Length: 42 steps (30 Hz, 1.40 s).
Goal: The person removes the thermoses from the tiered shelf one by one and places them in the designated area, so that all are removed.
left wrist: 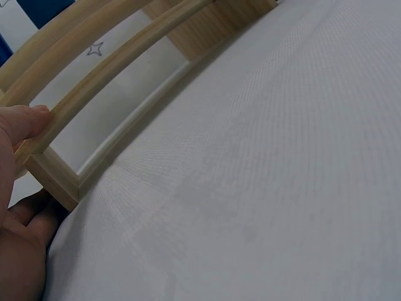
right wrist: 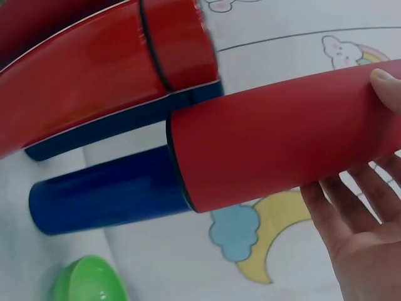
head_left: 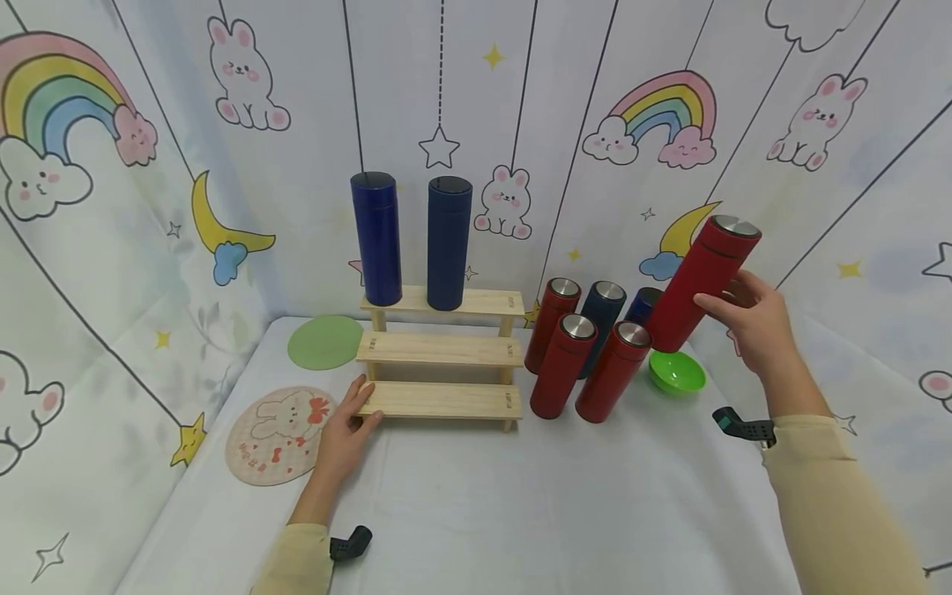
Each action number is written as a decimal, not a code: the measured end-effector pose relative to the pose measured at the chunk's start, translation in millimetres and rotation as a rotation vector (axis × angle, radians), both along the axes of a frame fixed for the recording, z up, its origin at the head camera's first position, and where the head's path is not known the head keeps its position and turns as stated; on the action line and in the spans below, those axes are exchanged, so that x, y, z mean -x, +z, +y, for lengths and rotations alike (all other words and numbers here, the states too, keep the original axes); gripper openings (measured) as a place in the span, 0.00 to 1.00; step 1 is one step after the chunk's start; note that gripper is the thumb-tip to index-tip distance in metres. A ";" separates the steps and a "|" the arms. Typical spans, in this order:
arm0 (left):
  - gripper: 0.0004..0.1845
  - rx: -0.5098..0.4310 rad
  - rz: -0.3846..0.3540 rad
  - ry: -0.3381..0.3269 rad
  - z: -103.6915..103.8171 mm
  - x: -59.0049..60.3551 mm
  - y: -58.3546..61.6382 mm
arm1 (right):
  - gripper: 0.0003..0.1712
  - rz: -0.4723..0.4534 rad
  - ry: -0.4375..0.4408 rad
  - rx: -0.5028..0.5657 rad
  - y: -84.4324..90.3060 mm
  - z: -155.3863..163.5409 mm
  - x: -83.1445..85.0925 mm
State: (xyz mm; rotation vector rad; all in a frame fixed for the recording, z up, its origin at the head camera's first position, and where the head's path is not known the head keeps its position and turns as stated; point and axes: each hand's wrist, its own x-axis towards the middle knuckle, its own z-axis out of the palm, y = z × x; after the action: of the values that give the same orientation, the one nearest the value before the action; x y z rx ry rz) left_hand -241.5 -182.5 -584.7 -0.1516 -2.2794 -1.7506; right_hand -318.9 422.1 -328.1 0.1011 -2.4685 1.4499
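My right hand (head_left: 760,322) holds a red thermos (head_left: 702,281) in the air at the right, tilted, its silver lid up. In the right wrist view the thumb lies on one side of the red thermos (right wrist: 282,135), with fingers on the other. My left hand (head_left: 345,434) grips the left end of the lowest step of a three-step wooden rack (head_left: 446,401). The left wrist view has its thumb on the board (left wrist: 103,75) and fingers by the leg. A blue thermos (head_left: 376,240) and a dark blue thermos (head_left: 449,244) stand on the top step.
Right of the rack stand three red thermoses (head_left: 563,368), a dark blue thermos (head_left: 602,318) and a blue one (head_left: 641,307), close together. A green bowl (head_left: 677,373) sits behind. Leftward lie a green mat (head_left: 324,342) and a rabbit mat (head_left: 271,438).
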 end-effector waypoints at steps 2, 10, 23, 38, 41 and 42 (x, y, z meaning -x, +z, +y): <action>0.31 -0.001 0.006 0.000 0.1 -0.4 -0.2 | 0.43 -0.008 0.009 0.008 -6.3 3.0 -0.8; 0.31 -0.003 -0.014 -0.016 -0.8 0.3 -1.3 | 0.44 -0.026 0.039 -0.012 -38.5 16.5 -6.6; 0.31 0.003 -0.008 -0.016 -1.7 1.2 -3.0 | 0.45 -0.128 0.129 0.067 -92.0 26.8 -18.2; 0.30 -0.001 0.014 -0.007 0.2 -1.0 -0.4 | 0.46 -0.179 0.244 0.258 -144.7 38.1 -22.6; 0.30 -0.001 0.019 -0.002 0.6 -0.7 -1.6 | 0.45 -0.182 0.264 0.308 -152.7 39.3 -22.7; 0.31 -0.003 0.013 -0.002 0.9 -0.8 -1.6 | 0.45 -0.182 0.268 0.318 -155.0 39.7 -22.8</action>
State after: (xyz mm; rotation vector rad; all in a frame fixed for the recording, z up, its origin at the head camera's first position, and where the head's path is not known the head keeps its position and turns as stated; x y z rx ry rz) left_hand -240.7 -181.6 -586.3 -0.1637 -2.2682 -1.7486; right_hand -296.2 461.8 -483.1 0.2535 -2.3942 2.0293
